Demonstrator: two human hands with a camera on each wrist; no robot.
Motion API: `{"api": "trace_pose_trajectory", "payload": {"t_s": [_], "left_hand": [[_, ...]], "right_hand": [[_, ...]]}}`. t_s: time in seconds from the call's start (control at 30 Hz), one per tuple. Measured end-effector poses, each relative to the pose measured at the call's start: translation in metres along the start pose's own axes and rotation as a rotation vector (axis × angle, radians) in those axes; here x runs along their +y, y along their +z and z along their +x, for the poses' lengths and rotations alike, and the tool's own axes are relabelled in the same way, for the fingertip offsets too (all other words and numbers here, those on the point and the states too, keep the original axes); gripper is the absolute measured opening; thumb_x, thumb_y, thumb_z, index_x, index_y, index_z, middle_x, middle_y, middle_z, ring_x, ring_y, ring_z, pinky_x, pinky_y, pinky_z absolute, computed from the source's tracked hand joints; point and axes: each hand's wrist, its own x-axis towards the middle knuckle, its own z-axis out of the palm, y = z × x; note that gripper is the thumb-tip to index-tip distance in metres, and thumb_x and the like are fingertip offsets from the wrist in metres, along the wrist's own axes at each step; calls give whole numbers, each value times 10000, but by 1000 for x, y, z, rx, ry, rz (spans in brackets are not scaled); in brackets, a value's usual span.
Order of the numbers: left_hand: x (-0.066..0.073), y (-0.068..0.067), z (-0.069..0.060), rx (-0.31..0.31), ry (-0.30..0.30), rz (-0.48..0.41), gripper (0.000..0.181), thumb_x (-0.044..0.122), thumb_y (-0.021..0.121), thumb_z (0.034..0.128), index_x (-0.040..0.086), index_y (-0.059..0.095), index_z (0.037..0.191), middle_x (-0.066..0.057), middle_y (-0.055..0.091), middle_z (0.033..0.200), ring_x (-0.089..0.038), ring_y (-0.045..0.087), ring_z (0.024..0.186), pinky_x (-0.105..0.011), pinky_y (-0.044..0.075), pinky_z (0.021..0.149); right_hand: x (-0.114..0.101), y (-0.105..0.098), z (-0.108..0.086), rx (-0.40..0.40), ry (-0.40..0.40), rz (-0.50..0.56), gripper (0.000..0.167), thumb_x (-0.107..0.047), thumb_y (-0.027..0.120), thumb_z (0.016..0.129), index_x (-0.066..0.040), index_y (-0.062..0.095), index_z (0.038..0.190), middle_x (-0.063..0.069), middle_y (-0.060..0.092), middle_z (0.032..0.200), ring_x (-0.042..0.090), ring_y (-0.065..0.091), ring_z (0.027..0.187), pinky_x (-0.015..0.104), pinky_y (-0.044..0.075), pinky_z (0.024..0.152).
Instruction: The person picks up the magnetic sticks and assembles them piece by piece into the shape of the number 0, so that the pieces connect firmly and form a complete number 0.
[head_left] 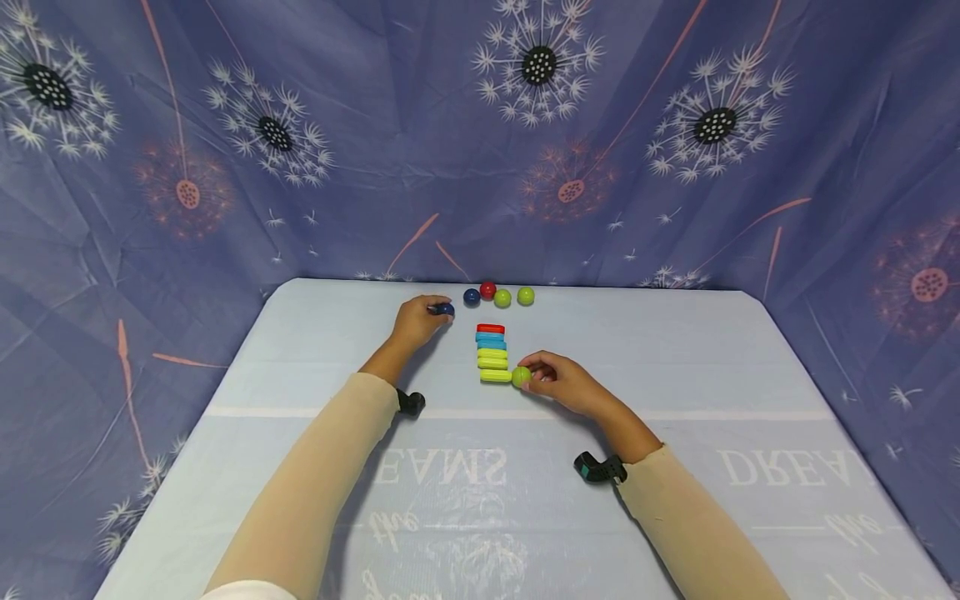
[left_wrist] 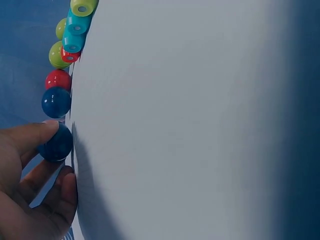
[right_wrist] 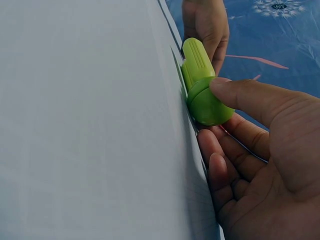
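Observation:
My left hand point(head_left: 415, 323) pinches a dark blue ball point(left_wrist: 58, 142) between thumb and fingers at the far left of the row of balls. My right hand point(head_left: 566, 385) pinches a green ball point(right_wrist: 210, 104) at the right end of a yellow-green rod point(head_left: 495, 376). Ball and rod touch; whether they are joined, I cannot tell. Just beyond that rod lie two more yellow rods point(head_left: 492, 359), two light blue rods point(head_left: 491, 342) and a red rod point(head_left: 491, 328), stacked in a column side by side.
Near the table's back edge sit another dark blue ball point(head_left: 471, 297), a red ball point(head_left: 488, 290) and two green balls point(head_left: 526, 296). The white table point(head_left: 645, 350) has printed lettering toward the front. A blue flowered cloth point(head_left: 420, 125) hangs behind it.

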Motion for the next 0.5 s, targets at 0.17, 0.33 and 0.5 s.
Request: {"api": "trace_pose_trajectory", "payload": {"t_s": [0.17,0.33,0.5], "left_hand": [[1,-1,-3,3,-14,-3,362,193,758,911,148,712,1268,-142,683,1251,-280,658,1091,-382,540,900],[2,-2,-7,-15,-25,-2,347,190,769,903,146,723,1244,-132,711,1191,-269,655,1049,-342,540,827],[3,-3,-12,-45,-40,-2,353,196,767,904,166,721,1252,-122,715,1171,-258,639,1022,-308,521,784]], "right_hand": [[-1,1,0,3,-1,7,374,-230,742,931,-115,651,1274,93,655,1107,204,561,964,326,473,851],[-3,2,0,6,8,-2,387,-189,726,943,-79,634,1302,122,652,1132,212,557,970,336,466,856],[-19,0,-6,-9,19,-16,369,-118,697,955,-29,621,1305,158,649,1122,232,561,971,349,469,862]]}}
